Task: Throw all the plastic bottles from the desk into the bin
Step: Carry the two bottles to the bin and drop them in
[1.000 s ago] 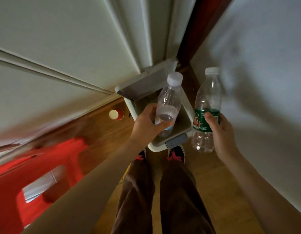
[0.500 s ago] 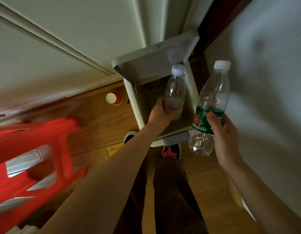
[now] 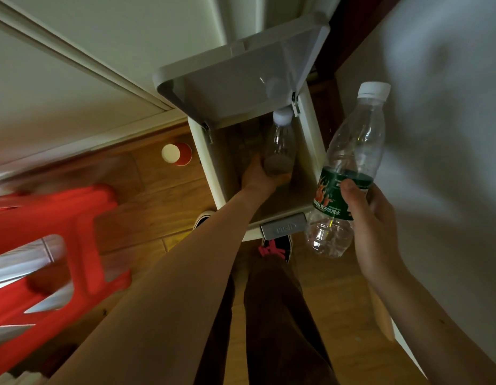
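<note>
We stand over the pedal bin (image 3: 210,165), our right shoe (image 3: 277,247) beside its metal pedal (image 3: 283,227), and the lid (image 3: 241,81) is tipped up and back against the pale cabinet front, so the opening lies clear below us. Our left hand (image 3: 259,179) is down inside that opening, fingers wrapped around the base of a small clear bottle (image 3: 280,145) with a white cap, which points neck-up toward the hinge side. Our right hand (image 3: 372,218) waits outside the bin's right wall, closed on a larger clear bottle (image 3: 352,162) with a green label and white cap, held tilted, its base hanging just above the front right corner of the bin. We judge this the drop-in step for the first of the two bottles we carry. The next move, as we read it, calls for loosening the left fingers so the small bottle falls, drawing that arm out, then swinging the green-label bottle left over the rim and letting it go while the lid is up. A red paper cup (image 3: 177,154) and a red stool (image 3: 55,245) sit on the wooden floor (image 3: 158,201) to the left, out of our way. We cannot see the worktop from here, so whether more bottles remain there we cannot tell.
</note>
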Available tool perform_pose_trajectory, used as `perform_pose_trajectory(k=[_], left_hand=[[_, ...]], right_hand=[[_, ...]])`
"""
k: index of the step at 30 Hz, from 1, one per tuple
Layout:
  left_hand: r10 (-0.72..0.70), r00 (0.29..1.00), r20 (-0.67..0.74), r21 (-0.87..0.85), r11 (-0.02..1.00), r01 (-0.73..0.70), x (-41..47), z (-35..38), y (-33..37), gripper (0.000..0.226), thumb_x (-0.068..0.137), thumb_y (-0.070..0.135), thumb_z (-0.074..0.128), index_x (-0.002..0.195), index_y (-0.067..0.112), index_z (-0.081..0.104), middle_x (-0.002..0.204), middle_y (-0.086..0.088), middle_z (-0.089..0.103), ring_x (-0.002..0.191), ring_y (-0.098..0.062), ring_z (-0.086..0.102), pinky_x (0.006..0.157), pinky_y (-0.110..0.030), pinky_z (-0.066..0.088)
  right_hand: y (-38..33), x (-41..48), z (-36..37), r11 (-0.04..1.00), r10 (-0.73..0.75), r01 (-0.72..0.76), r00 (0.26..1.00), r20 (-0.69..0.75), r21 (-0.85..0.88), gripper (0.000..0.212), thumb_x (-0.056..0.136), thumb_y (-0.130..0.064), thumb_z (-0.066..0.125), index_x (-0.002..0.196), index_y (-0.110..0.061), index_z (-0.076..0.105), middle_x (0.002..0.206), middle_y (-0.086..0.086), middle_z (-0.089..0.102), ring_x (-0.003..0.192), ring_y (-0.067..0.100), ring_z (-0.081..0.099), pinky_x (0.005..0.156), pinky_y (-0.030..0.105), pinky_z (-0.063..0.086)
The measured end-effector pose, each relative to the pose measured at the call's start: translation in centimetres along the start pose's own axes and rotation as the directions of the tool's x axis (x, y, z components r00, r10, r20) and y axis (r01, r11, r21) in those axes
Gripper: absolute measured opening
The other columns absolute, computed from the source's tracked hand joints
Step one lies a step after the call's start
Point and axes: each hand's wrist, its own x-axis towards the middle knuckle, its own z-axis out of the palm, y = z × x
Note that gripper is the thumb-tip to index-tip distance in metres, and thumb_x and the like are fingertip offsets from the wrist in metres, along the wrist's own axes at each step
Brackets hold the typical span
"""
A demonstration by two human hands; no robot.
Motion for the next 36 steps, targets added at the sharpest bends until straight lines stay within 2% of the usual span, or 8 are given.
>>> perform_pose_trajectory(k=[7,11,14,19,23,28,30,36], left_hand=[[0.144,0.989,-0.031,0.25,0.959,-0.132,-3.8,-1.9,2.2,0.052,0.092,0.029,0.06,0.139,0.017,0.042,0.129,-0.006,0.057,0.113,-0.023,0.058,0.08,-0.026,0.044],[0.534,0.833,-0.145,0.39,0.805,-0.448,-8.4,-5.4,2.4,0.035,0.097,0.023,0.049,0.13,0.011,0.053,0.124,-0.006,0.059,0.11,-0.018,0.06,0.088,-0.027,0.051],[0.624,0.719,-0.307,0.446,0.761,-0.471,-9.3,-7.7,1.3,0.031,0.097,0.02,0.049,0.123,0.008,0.057,0.116,-0.008,0.059,0.107,-0.02,0.057,0.09,-0.035,0.052],[0.456,0.777,-0.434,0.39,0.873,-0.295,-7.8,-8.6,-0.1,0.045,0.097,0.026,0.046,0.137,0.004,0.042,0.129,-0.016,0.043,0.113,-0.026,0.049,0.095,-0.035,0.045],[0.286,0.864,-0.414,0.182,0.956,-0.229,-6.2,-8.4,-0.7,0.037,0.099,0.033,0.038,0.126,0.007,0.046,0.112,-0.009,0.051,0.084,-0.012,0.051,0.072,-0.022,0.05],[0.217,0.88,-0.422,0.047,0.975,-0.218,-5.1,-7.9,-1.6,0.027,0.101,0.031,0.036,0.101,0.005,0.045,0.079,0.004,0.046,0.063,-0.008,0.044,0.051,-0.015,0.036],[0.226,0.885,-0.407,0.024,0.971,-0.238,-4.8,-7.9,-2.1,0.023,0.1,0.032,0.036,0.096,0.01,0.041,0.076,0.001,0.046,0.06,-0.011,0.043,0.052,-0.021,0.034],[0.215,0.919,-0.332,-0.047,0.969,-0.244,-4.8,-8.3,-2.5,0.023,0.1,0.036,0.039,0.098,0.013,0.041,0.08,-0.003,0.05,0.061,-0.009,0.046,0.053,-0.02,0.041]], right_hand=[[-0.9,-0.4,0.5,0.999,0.004,-0.004,1.0,-0.007,-0.034,0.056,0.087,-0.033,0.052,0.134,-0.002,0.049,0.113,0.005,0.068,0.092,0.002,0.07,0.069,0.01,0.052],[-2.1,-0.6,1.4,0.999,0.045,-0.045,0.999,-0.009,-0.011,0.056,0.084,-0.034,0.056,0.129,-0.001,0.054,0.104,0.001,0.069,0.088,0.003,0.071,0.068,0.012,0.053],[-3.0,-0.8,2.3,0.999,0.013,-0.016,0.999,-0.043,-0.051,0.05,0.082,-0.036,0.059,0.121,-0.004,0.058,0.099,-0.002,0.07,0.084,0.0,0.07,0.065,0.012,0.053],[-3.7,-0.8,3.5,0.987,-0.092,0.085,0.995,-0.046,-0.138,0.048,0.086,-0.034,0.068,0.121,-0.003,0.057,0.1,-0.001,0.068,0.084,-0.004,0.066,0.067,0.008,0.05],[-3.0,-0.3,4.2,0.978,-0.139,0.139,0.99,0.009,-0.158,0.054,0.078,-0.034,0.074,0.122,-0.006,0.056,0.112,0.005,0.068,0.099,0.01,0.067,0.078,0.016,0.053],[-2.2,1.2,5.2,0.94,-0.194,0.231,0.967,0.163,-0.25,0.052,0.078,-0.035,0.074,0.122,-0.047,0.05,0.125,-0.011,0.061,0.114,0.012,0.062,0.09,0.025,0.055],[-1.2,2.3,5.3,0.916,-0.17,0.232,0.964,0.206,-0.328,0.057,0.077,-0.035,0.076,0.128,-0.034,0.052,0.124,-0.024,0.057,0.118,0.011,0.059,0.094,0.034,0.055],[0.4,5.0,7.2,0.739,-0.027,0.259,0.933,0.358,-0.621,0.071,0.071,-0.048,0.073,0.132,-0.02,0.051,0.127,-0.003,0.059,0.119,0.011,0.054,0.096,0.025,0.046]])
